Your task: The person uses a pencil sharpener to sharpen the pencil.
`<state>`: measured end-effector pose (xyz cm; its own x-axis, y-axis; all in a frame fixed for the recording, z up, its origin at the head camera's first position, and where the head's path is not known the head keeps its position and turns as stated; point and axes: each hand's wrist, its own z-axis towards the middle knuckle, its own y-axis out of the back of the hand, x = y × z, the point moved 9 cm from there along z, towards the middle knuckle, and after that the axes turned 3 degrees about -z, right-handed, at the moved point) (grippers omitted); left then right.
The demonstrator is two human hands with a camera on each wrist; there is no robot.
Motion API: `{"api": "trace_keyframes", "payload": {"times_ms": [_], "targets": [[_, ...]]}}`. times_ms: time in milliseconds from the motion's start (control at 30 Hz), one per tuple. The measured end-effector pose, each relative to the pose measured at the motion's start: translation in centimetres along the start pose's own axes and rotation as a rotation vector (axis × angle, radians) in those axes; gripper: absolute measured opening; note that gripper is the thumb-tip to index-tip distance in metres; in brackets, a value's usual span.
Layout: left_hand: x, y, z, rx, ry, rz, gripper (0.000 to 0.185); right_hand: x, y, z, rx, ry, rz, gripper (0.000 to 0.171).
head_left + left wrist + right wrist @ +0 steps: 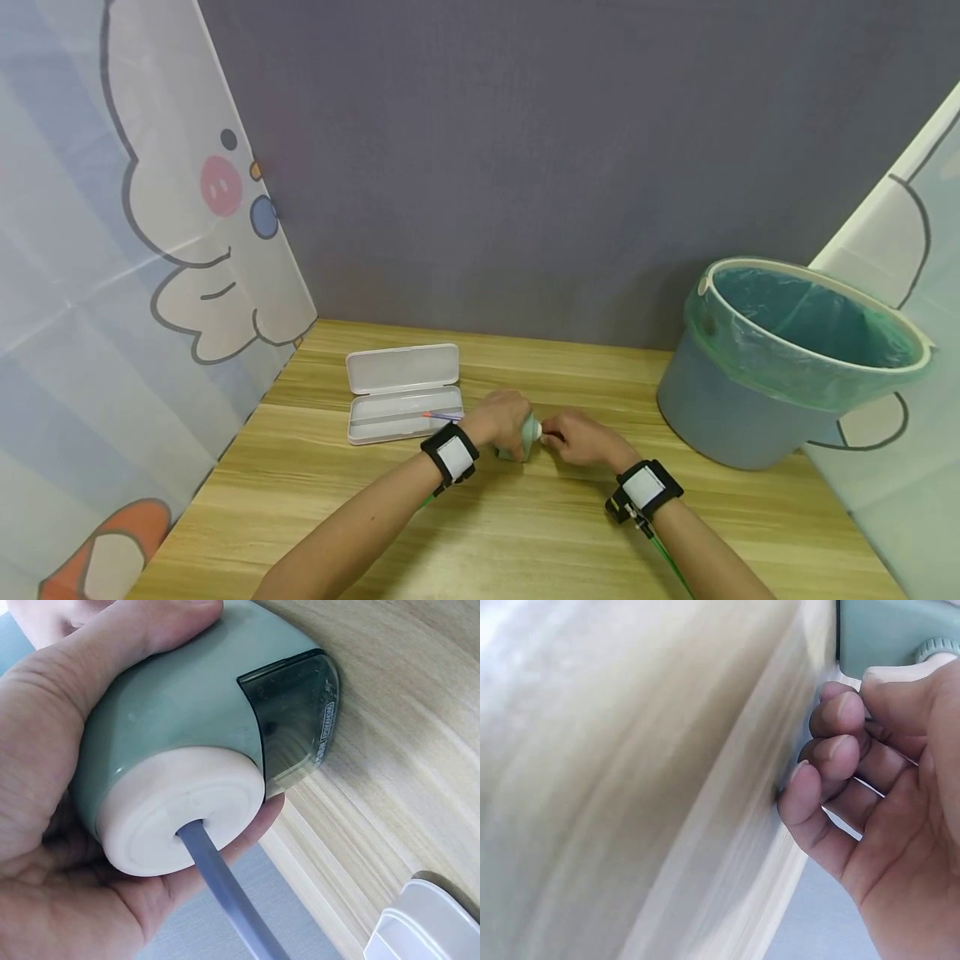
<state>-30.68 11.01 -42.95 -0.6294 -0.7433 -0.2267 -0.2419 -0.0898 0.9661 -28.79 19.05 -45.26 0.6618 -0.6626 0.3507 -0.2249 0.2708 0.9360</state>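
A pale green pencil sharpener (202,697) with a cream round front and a dark see-through shavings drawer (296,727) is in my left hand (501,421). My left fingers and thumb wrap round its body. A purple pencil (229,889) sticks out of the hole in its front; in the head view its orange end points left, over the pencil case. On the sharpener's other side, my right hand (583,437) pinches the crank handle, whose white arm (900,673) shows in the right wrist view. The fingers partly hide the handle.
An open white pencil case (403,370) lies on the wooden table (585,533), left of the sharpener. At the right stands a grey-blue bin (712,400) lined with a green bag. A grey wall panel (510,167) rises behind the table, with printed cloths at both sides.
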Motion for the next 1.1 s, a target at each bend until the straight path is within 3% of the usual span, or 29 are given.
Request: {"api": "trace_keyframes", "payload": {"times_ms": [700,1100], "targets": [[0.0,0.2,-0.4,-0.008,0.008,-0.048,0.039,0.4,-1.3,-1.1,0.057,-0.045,0.107,0.028],[0.0,0.2,-0.4,-0.027,0.039,-0.053,0.042,1.0,-1.4,-1.6,0.068,-0.016,0.225,0.028]]}}
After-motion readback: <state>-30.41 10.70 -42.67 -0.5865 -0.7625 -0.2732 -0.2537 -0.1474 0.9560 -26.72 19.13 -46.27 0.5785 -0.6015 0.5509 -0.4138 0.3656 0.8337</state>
